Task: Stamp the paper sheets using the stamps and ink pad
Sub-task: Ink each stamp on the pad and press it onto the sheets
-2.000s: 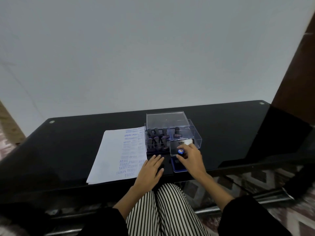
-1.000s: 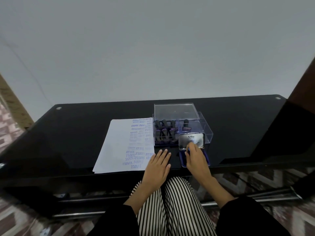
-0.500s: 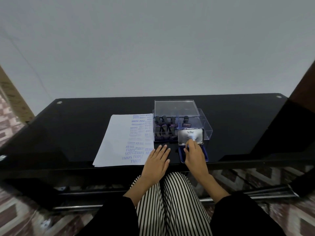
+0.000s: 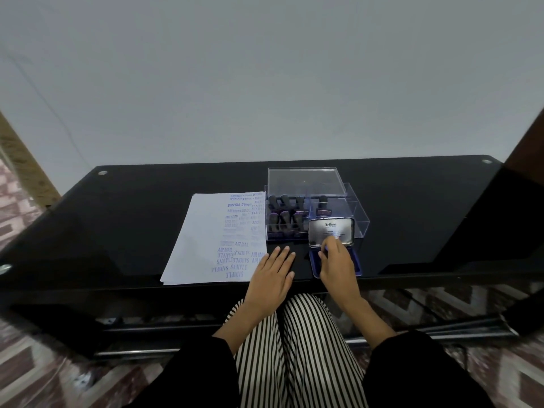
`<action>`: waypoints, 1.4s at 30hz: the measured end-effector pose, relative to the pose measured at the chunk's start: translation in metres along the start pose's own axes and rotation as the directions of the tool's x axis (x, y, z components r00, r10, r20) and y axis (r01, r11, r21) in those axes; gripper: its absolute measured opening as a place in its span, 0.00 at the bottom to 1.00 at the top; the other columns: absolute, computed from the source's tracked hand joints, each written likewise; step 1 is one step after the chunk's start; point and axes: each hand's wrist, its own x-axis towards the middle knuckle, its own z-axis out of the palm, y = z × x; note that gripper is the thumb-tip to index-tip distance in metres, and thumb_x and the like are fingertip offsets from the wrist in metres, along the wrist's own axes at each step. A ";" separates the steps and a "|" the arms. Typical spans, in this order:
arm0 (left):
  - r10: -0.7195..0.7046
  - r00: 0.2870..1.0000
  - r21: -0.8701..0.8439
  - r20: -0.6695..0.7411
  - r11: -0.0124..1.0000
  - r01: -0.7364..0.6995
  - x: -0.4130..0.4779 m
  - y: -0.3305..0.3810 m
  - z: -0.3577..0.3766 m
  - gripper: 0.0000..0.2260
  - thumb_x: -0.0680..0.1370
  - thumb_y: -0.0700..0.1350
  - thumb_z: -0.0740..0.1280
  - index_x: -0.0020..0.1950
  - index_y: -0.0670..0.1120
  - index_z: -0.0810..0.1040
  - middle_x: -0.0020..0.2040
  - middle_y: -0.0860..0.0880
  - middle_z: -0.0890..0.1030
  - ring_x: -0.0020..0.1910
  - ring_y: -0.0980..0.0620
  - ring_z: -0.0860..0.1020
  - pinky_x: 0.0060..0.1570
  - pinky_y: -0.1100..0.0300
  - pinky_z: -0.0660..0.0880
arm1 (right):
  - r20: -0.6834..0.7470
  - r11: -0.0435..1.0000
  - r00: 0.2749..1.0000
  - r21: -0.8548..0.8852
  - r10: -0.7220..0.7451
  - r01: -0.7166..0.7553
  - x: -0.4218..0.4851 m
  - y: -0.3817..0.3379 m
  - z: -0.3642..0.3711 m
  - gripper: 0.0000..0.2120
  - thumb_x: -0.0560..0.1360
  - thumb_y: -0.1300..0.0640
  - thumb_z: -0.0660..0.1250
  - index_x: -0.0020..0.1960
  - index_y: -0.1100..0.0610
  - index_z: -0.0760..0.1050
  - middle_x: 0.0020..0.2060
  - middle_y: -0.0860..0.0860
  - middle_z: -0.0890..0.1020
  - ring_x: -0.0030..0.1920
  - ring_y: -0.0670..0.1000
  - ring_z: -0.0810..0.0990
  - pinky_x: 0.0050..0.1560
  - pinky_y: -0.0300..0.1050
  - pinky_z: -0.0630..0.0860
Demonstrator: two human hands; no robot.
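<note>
Two hands are seen at the near edge of a black glass table (image 4: 132,219). The left hand (image 4: 272,278) is laid flat on the glass, fingers straight, just right of the paper sheets (image 4: 203,245), whose right half is covered with blue prints. The right hand (image 4: 338,266) is held over the open ink pad (image 4: 356,266), fingers bent down below its raised metal lid (image 4: 331,228); whether anything is pinched cannot be told. Dark stamps (image 4: 282,219) are stood in a clear box (image 4: 360,219) just beside the sheets.
</note>
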 end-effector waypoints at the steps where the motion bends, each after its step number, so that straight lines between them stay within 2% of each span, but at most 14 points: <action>1: 0.000 1.000 -0.001 -0.001 1.000 0.000 0.000 0.000 0.001 0.43 0.71 0.62 0.22 0.76 0.46 0.56 0.76 0.48 0.57 0.76 0.49 0.52 0.70 0.55 0.36 | -0.014 1.000 1.000 0.008 -0.006 0.006 -0.002 0.001 0.001 0.07 0.75 0.69 0.63 0.44 0.59 0.67 0.41 0.53 0.74 0.42 0.52 0.73 0.43 0.47 0.74; 5: 0.003 0.999 -0.010 -0.039 1.000 -0.003 0.001 0.000 0.001 0.42 0.73 0.62 0.23 0.75 0.46 0.57 0.76 0.47 0.58 0.76 0.48 0.54 0.70 0.54 0.37 | -0.017 1.000 1.000 0.004 -0.007 0.007 -0.001 0.000 0.001 0.07 0.75 0.69 0.63 0.44 0.59 0.67 0.41 0.53 0.74 0.42 0.52 0.73 0.42 0.47 0.74; 9: 0.005 1.000 -0.030 -0.004 1.000 -0.005 0.001 0.000 0.002 0.42 0.71 0.62 0.22 0.76 0.46 0.55 0.77 0.48 0.55 0.77 0.49 0.51 0.70 0.56 0.35 | 0.020 1.000 1.000 -0.024 0.012 -0.012 0.005 -0.002 0.000 0.10 0.75 0.69 0.61 0.43 0.57 0.63 0.41 0.53 0.73 0.41 0.52 0.72 0.41 0.47 0.73; 14: -0.041 0.998 0.012 0.037 0.999 0.041 -0.001 0.000 0.000 0.32 0.81 0.55 0.34 0.69 0.44 0.70 0.69 0.46 0.72 0.69 0.47 0.69 0.67 0.48 0.56 | 0.026 0.999 0.999 -0.042 0.027 -0.025 0.007 -0.002 0.001 0.10 0.75 0.69 0.61 0.43 0.57 0.63 0.41 0.53 0.73 0.41 0.52 0.72 0.41 0.47 0.74; 18: -0.036 0.999 0.010 0.028 0.999 0.036 -0.001 -0.002 0.000 0.29 0.82 0.53 0.37 0.67 0.44 0.73 0.66 0.47 0.75 0.66 0.48 0.73 0.65 0.49 0.61 | -0.019 1.000 1.000 -0.011 0.019 -0.019 0.001 0.000 0.004 0.08 0.75 0.69 0.62 0.44 0.58 0.66 0.41 0.53 0.73 0.42 0.52 0.72 0.42 0.47 0.74; 21: -0.041 0.999 0.012 0.032 0.999 0.040 -0.001 -0.001 -0.001 0.30 0.82 0.53 0.37 0.68 0.44 0.72 0.67 0.46 0.75 0.67 0.47 0.72 0.66 0.49 0.60 | -0.038 1.000 0.999 0.000 0.019 -0.019 -0.003 0.000 0.006 0.07 0.75 0.69 0.63 0.44 0.59 0.67 0.41 0.53 0.73 0.42 0.52 0.72 0.41 0.47 0.74; 23: -0.023 0.999 0.021 0.028 1.000 0.022 -0.001 -0.002 0.000 0.30 0.82 0.54 0.36 0.69 0.44 0.71 0.68 0.46 0.73 0.68 0.47 0.71 0.67 0.49 0.58 | -0.042 1.000 0.999 -0.014 0.015 -0.016 -0.002 0.001 0.006 0.08 0.75 0.69 0.63 0.44 0.58 0.66 0.41 0.53 0.73 0.41 0.51 0.72 0.41 0.46 0.74; 26: -0.040 0.998 0.021 0.051 0.999 0.039 -0.001 -0.002 0.000 0.29 0.83 0.52 0.37 0.66 0.45 0.74 0.65 0.47 0.76 0.65 0.48 0.74 0.64 0.50 0.63 | -0.030 1.000 0.999 -0.024 0.012 -0.013 0.002 -0.001 0.005 0.11 0.75 0.68 0.62 0.42 0.56 0.63 0.40 0.53 0.73 0.40 0.51 0.71 0.39 0.45 0.71; 28: -0.034 0.999 0.030 0.030 0.999 0.034 -0.001 -0.001 -0.001 0.31 0.82 0.54 0.35 0.68 0.44 0.72 0.67 0.47 0.74 0.67 0.48 0.72 0.66 0.50 0.60 | -0.014 0.999 1.000 -0.032 0.024 -0.025 0.004 -0.001 0.004 0.11 0.75 0.69 0.61 0.42 0.56 0.62 0.40 0.52 0.72 0.40 0.52 0.71 0.39 0.46 0.71; 31: 0.010 1.000 0.010 -0.012 1.000 -0.010 0.001 -0.001 0.003 0.39 0.76 0.60 0.26 0.74 0.45 0.61 0.75 0.47 0.62 0.75 0.48 0.58 0.71 0.52 0.44 | -0.004 0.998 0.999 -0.045 0.036 -0.037 0.005 -0.002 0.004 0.11 0.75 0.69 0.61 0.42 0.56 0.62 0.40 0.53 0.73 0.40 0.52 0.71 0.39 0.46 0.72; 32: 0.007 1.000 0.003 -0.021 1.000 -0.007 0.001 -0.001 0.003 0.40 0.74 0.61 0.25 0.75 0.45 0.59 0.75 0.47 0.60 0.75 0.48 0.56 0.71 0.53 0.42 | -0.004 0.998 0.999 -0.046 0.039 -0.039 0.005 -0.002 0.004 0.11 0.75 0.69 0.61 0.42 0.56 0.62 0.40 0.53 0.73 0.40 0.52 0.71 0.39 0.46 0.72; 36: 0.008 1.000 0.012 0.001 1.000 -0.008 0.000 -0.001 0.002 0.42 0.71 0.62 0.22 0.76 0.46 0.55 0.77 0.48 0.56 0.76 0.49 0.51 0.70 0.56 0.36 | -0.006 0.997 0.999 -0.067 0.036 -0.036 0.006 -0.002 0.004 0.10 0.76 0.69 0.59 0.43 0.57 0.63 0.40 0.54 0.73 0.40 0.52 0.71 0.39 0.46 0.72; 39: 0.005 1.000 0.003 -0.015 1.000 -0.005 0.000 -0.002 0.003 0.42 0.72 0.62 0.22 0.76 0.46 0.56 0.76 0.47 0.57 0.76 0.48 0.53 0.70 0.55 0.38 | -0.012 0.995 1.000 -0.091 0.027 -0.028 0.004 -0.001 0.004 0.08 0.77 0.68 0.57 0.43 0.58 0.64 0.39 0.54 0.73 0.39 0.52 0.71 0.37 0.47 0.72; 42: 0.011 1.000 -0.005 -0.017 1.000 -0.011 0.001 -0.002 0.004 0.42 0.72 0.62 0.22 0.76 0.45 0.55 0.76 0.47 0.57 0.76 0.48 0.52 0.70 0.55 0.37 | -0.035 0.992 0.999 -0.124 0.010 -0.014 0.001 -0.002 0.004 0.06 0.77 0.68 0.58 0.44 0.59 0.67 0.41 0.54 0.73 0.40 0.52 0.71 0.35 0.44 0.70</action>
